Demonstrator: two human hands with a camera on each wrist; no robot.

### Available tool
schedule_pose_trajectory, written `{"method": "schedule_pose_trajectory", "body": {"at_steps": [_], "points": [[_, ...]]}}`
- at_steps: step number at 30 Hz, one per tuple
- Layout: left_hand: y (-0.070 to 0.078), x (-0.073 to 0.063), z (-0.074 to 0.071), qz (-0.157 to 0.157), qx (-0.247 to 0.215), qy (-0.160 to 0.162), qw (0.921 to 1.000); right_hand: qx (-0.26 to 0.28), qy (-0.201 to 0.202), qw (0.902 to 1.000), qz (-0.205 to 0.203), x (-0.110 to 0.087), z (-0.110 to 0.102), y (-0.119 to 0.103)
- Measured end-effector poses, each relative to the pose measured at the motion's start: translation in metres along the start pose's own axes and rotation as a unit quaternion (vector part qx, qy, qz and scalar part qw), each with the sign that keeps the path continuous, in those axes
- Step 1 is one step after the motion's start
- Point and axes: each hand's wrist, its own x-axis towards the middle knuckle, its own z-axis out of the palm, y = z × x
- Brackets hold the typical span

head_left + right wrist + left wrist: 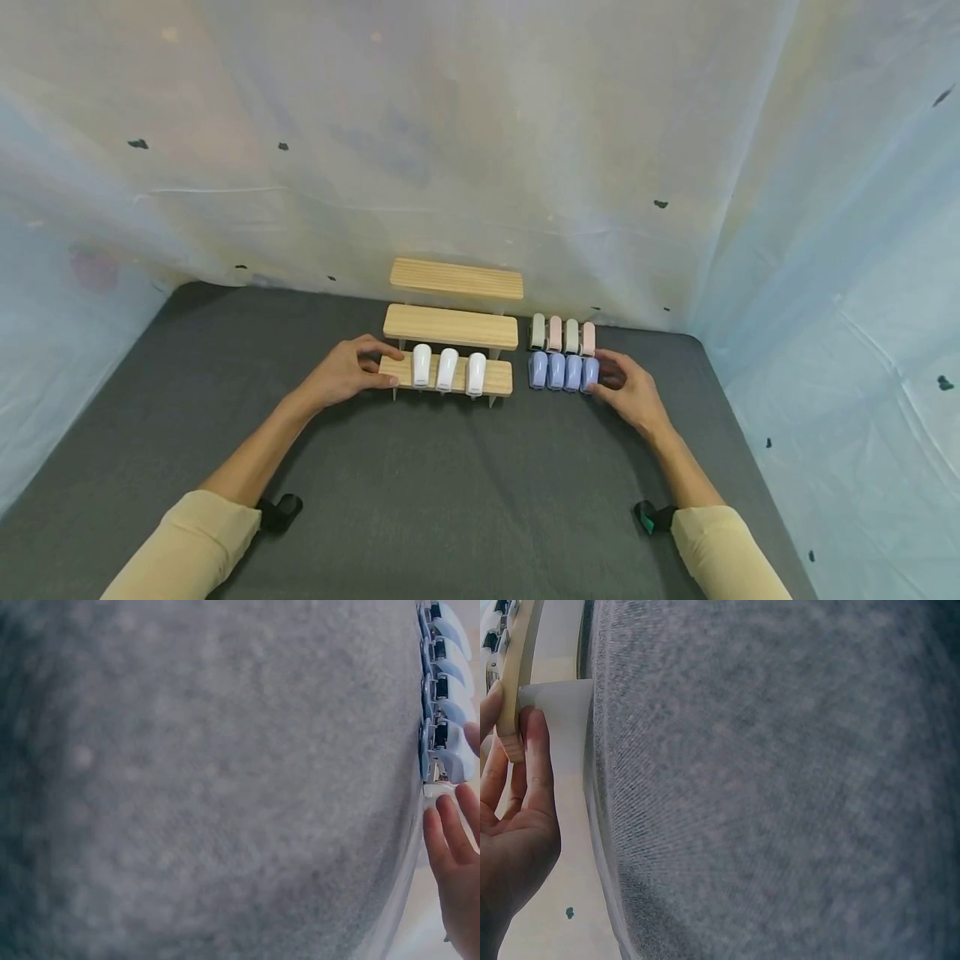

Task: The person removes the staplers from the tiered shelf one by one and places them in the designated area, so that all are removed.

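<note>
A three-step wooden display stand (450, 326) on clear supports carries three white, stapler-like pieces (447, 370) on its lowest board. My left hand (347, 372) grips the left end of that board, thumb at the front edge and fingers behind. In the left wrist view, the fingers (538, 761) lie against the board's underside. To the right of the stand is a row of several glossy light-blue small staplers (556, 370), with metal parts under curved tops. My right hand (633, 395) holds the rightmost one between thumb and fingers; the contact is partly hidden.
Directly behind the blue row stand grey-white (537, 331) and pink (588, 337) pieces of similar shape. The dark grey tabletop (420, 500) ends at a pale sheet wall (480, 167) behind the stand. Black straps (281, 512) show at both wrists.
</note>
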Motion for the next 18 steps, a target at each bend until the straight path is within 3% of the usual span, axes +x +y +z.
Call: {"method": "schedule_pose_trajectory", "body": {"at_steps": [4,7,10,14,18], "points": [[0.001,0.000,-0.001,-0.003,-0.004,0.002,1.0000,-0.019,0.023,0.9990,-0.035,0.001,-0.001,-0.003],[0.016,-0.005,-0.002,-0.007,-0.008,0.000,0.9999,-0.017,0.031,0.9981,-0.050,0.001,-0.001,-0.009],[0.018,-0.006,-0.002,-0.009,-0.010,-0.001,0.9999,-0.011,0.035,0.9974,-0.062,0.001,0.000,-0.017],[0.003,0.000,0.000,-0.008,-0.007,0.001,0.9999,-0.001,0.041,0.9961,-0.079,0.001,0.002,-0.027],[0.002,-0.001,0.000,-0.002,-0.009,0.002,1.0000,0.020,0.043,0.9949,-0.089,0.000,0.005,-0.037]]}}
